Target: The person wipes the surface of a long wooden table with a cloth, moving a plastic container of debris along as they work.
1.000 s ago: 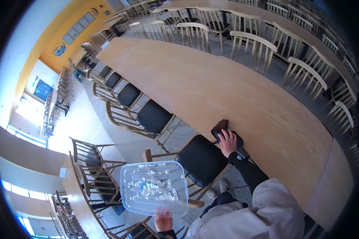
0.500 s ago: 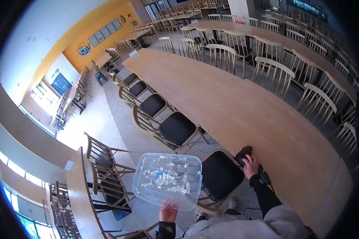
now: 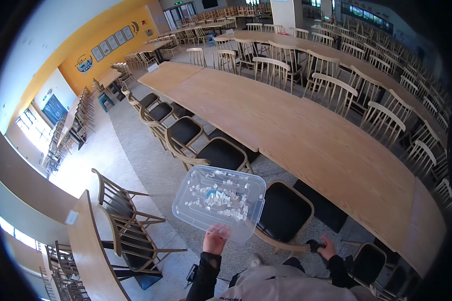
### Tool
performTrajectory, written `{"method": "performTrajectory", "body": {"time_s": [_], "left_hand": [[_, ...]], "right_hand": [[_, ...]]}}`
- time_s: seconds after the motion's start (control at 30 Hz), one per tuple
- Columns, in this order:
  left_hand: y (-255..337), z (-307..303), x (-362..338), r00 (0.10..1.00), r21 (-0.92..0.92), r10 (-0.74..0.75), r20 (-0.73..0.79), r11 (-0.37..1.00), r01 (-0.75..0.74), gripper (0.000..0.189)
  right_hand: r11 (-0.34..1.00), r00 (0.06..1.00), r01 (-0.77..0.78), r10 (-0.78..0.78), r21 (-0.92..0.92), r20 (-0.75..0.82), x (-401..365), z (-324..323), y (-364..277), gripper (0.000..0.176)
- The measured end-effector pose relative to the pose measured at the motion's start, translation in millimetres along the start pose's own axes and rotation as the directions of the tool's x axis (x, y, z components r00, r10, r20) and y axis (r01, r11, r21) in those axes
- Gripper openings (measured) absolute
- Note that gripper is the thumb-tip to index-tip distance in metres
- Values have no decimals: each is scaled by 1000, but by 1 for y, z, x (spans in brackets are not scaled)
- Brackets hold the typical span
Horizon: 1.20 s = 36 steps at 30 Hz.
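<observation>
My left hand (image 3: 216,240) is closed on the near edge of a clear plastic container (image 3: 193,193), held up in front of me. Small white pieces (image 3: 231,200) are scattered in it, with a light blue patch among them. My right hand (image 3: 328,247) is lower right, beside the back of the nearest black-seated chair (image 3: 285,210). Its fingers are closed around a small dark object (image 3: 314,246), whose kind I cannot make out.
A long wooden table (image 3: 296,135) runs from upper left to lower right, with chairs along both sides. Another table (image 3: 88,241) with wooden chairs (image 3: 135,246) stands at the left. More rows of tables and chairs fill the background.
My right hand has moved down from the long table's edge to beside the chair back, with the dark object. The container and my left hand sit slightly higher and further right; the view has shifted.
</observation>
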<state>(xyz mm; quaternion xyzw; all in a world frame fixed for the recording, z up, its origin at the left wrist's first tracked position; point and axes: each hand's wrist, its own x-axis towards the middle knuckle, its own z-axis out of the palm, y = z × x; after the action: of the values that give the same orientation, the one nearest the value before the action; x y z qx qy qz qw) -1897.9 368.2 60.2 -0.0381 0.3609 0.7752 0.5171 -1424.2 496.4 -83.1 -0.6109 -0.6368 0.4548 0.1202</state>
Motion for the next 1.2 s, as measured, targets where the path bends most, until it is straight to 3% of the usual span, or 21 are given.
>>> {"method": "performTrajectory", "body": {"time_s": [0.13, 0.17, 0.23, 0.3, 0.5, 0.53, 0.63, 0.8, 0.9, 1.07, 1.13, 1.2], "left_hand": [[5, -5, 3, 1000, 53, 6, 14, 999, -6, 26], [4, -10, 6, 999, 37, 3, 46, 999, -5, 27], [3, -18, 7, 997, 27, -18, 76, 1000, 16, 29], [2, -25, 5, 997, -45, -16, 81, 999, 20, 31], [-6, -20, -17, 997, -15, -25, 72, 1000, 26, 32], [-6, -22, -22, 996, -10, -44, 75, 999, 45, 32], [-7, -30, -37, 995, -55, -28, 93, 998, 33, 35], [-11, -30, -76, 994, -6, 0, -109, 1000, -1, 40], [-15, -32, -86, 992, -2, -1, -129, 1000, 0, 43], [-24, -39, -89, 991, 0, -28, -128, 1000, 28, 43], [-28, -49, -81, 996, -21, -88, -16, 996, 88, 39], [-31, -48, -78, 994, -13, -105, -27, 994, 105, 37]], "right_hand": [[995, 970, 50, -27, -91, 240, -50, 9, -73, 81], [995, 973, 43, -22, -87, 229, -48, 19, -73, 81], [941, 942, 310, -324, 133, 93, -37, 41, -64, 81], [823, 966, 19, -163, 568, 203, -38, 37, -99, 69], [844, 958, 3, -156, 536, 241, -26, 27, -94, 39], [823, 963, -50, -111, 566, 245, -30, 26, -101, 37], [778, 969, -3, -153, 629, 195, -27, 26, -95, 39], [726, 989, -11, -94, 687, 115, -33, 23, -74, 37], [777, 989, -28, -71, 629, 131, -39, 7, -57, 39], [818, 994, -3, -63, 576, 94, -66, -25, -30, 38], [793, 994, -27, -46, 609, 103, -81, -38, -21, 37], [776, 996, -16, -43, 631, 79, -94, -44, -3, 36]]}}
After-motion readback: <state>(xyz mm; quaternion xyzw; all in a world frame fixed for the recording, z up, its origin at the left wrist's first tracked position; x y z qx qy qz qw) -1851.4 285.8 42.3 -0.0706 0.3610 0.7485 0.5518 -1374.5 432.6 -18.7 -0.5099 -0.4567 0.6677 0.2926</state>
